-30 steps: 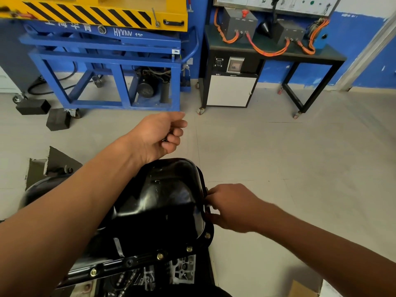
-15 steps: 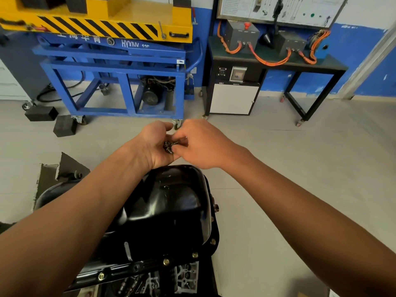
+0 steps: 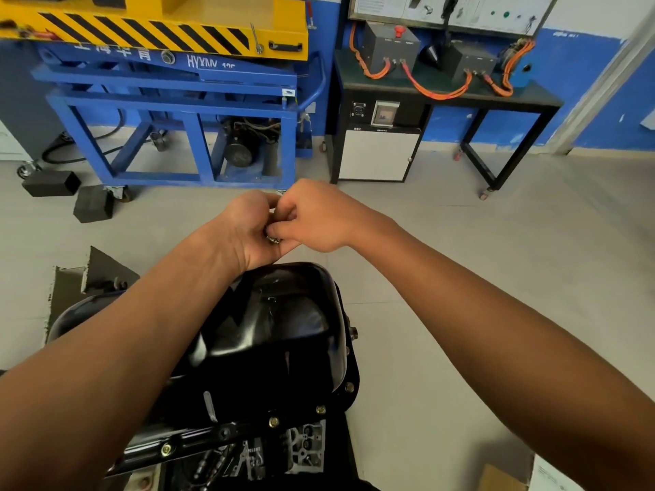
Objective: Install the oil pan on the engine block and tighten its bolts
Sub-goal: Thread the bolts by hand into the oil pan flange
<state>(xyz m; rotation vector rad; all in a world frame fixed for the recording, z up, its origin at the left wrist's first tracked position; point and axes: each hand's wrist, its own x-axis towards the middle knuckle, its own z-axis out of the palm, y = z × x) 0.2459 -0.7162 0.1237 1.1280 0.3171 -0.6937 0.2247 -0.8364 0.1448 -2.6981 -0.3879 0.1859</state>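
A glossy black oil pan (image 3: 283, 334) sits upside-up on the engine block (image 3: 304, 451) at the bottom centre. Several brass-coloured bolts (image 3: 320, 409) stand in its near and right flange. Above the pan's far end my left hand (image 3: 248, 228) is cupped around a small bunch of loose bolts (image 3: 273, 238). My right hand (image 3: 315, 217) reaches into that palm, its fingertips pinching at the bolts. My left forearm hides much of the pan's left side.
A blue and yellow lift cart (image 3: 177, 101) stands on the floor ahead left, with two black blocks (image 3: 93, 203) beside it. A black bench with orange cables (image 3: 446, 83) is ahead right. A grey metal bracket (image 3: 102, 274) lies left of the pan.
My right hand left the pan's right flange and rose to meet my left hand. Since then both hands have stayed together over the pan's far end.
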